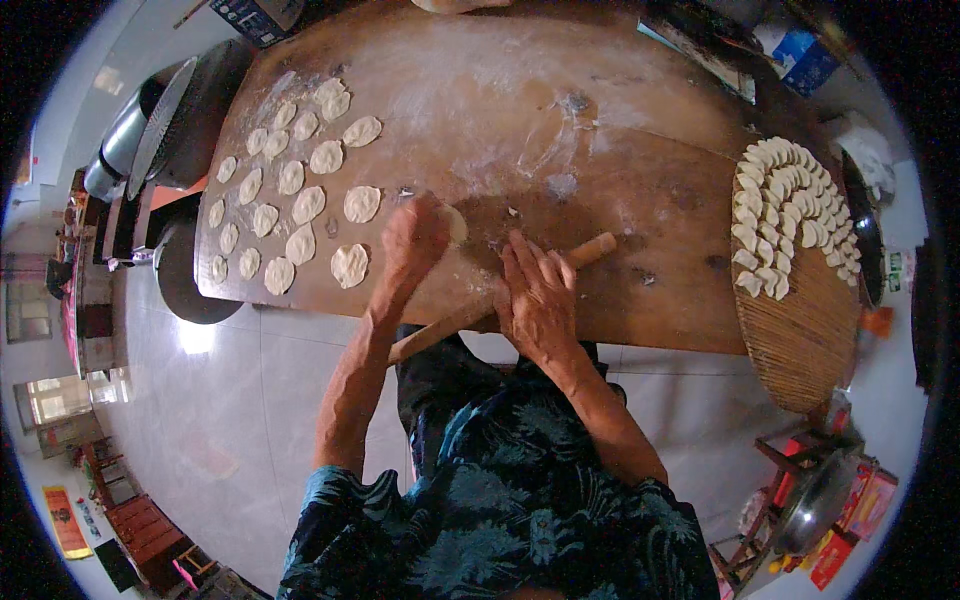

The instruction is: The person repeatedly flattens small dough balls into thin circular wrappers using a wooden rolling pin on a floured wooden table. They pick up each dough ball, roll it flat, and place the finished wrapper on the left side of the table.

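Observation:
My left hand, blurred and with its fingers curled, is at the edge of a pale round of dough on the floured wooden board. Most of that round is hidden behind the hand. Under my right hand lies a wooden rolling pin, slanting from the board's near edge up to the right. The palm rests over its middle with the fingers stretched forward. To the left, several flattened dough wrappers are spread out, a few of them touching or overlapping.
Several filled dumplings sit in curved rows on a round slatted tray that overhangs the board's right side. A dark pan is below the left edge, beside a metal pot. Loose flour marks the board's far part.

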A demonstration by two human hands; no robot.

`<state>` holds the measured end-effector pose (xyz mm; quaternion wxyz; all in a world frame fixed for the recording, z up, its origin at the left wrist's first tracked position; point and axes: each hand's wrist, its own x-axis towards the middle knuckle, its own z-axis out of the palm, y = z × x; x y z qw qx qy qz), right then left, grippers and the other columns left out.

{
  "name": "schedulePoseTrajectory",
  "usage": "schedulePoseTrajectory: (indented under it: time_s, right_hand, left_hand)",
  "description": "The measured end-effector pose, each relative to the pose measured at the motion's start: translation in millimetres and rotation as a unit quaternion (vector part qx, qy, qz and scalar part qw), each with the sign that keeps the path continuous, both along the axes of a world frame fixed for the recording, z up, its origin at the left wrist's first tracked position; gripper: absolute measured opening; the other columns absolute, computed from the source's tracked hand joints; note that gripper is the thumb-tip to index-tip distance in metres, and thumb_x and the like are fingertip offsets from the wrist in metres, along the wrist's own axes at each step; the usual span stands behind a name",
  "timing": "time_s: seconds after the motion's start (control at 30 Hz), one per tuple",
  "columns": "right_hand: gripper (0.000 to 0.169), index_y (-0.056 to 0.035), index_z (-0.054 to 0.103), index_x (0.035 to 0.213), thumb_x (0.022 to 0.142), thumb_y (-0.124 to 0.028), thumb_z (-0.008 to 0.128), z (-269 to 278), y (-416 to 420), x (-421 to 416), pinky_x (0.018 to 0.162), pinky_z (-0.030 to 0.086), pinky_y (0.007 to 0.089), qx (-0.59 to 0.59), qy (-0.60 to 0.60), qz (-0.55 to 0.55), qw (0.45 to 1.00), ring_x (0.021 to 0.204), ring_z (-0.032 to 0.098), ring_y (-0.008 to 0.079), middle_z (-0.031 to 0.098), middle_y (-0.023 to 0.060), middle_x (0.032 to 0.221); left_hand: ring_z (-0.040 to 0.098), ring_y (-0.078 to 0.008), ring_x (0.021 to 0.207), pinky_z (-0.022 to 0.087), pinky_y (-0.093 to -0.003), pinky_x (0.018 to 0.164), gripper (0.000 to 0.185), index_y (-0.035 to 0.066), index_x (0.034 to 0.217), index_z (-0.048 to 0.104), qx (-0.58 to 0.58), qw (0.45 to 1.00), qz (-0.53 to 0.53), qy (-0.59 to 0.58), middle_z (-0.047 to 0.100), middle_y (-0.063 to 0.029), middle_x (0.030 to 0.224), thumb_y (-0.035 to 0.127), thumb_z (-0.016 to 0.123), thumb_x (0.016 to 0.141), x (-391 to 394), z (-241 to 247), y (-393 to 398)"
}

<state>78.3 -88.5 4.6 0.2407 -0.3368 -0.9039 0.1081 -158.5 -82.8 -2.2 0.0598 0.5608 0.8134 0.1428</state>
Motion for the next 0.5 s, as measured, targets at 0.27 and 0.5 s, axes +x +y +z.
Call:
schedulePoseTrajectory:
  time_s: [0.27,0.5]
  right_hand:
    - [0.054,0.007,0.049,0.137,0.096,-0.028,0.053,-4.8,9.3,-3.1,0.106,0.037,0.053,0.007,-0.025,-0.071,0.997,0.135,0.045,0.039,0.041,0.0244,0.152]
    - [0.055,0.0073,0.045,0.14,0.097,-0.026,0.051,2.8,35.3,-30.6,0.107,0.037,0.0521,0.024,-0.079,-0.074,0.994,0.141,0.038,0.0434,0.04,0.026,0.152]
  left_hand:
    - [0.065,-0.0462,0.081,0.052,-0.0527,0.07,0.023,0.001,0.09,0.068,-0.008,0.976,-0.032,-0.217,0.069,-0.0243,0.087,0.023,0.063,0.087,69.2,43.9,-45.4]
    - [0.066,-0.0449,0.08,0.052,-0.0502,0.07,0.022,0.001,0.093,0.069,-0.023,0.981,-0.144,-0.128,0.069,-0.024,0.088,0.021,0.065,0.085,46.7,2.3,-31.4]
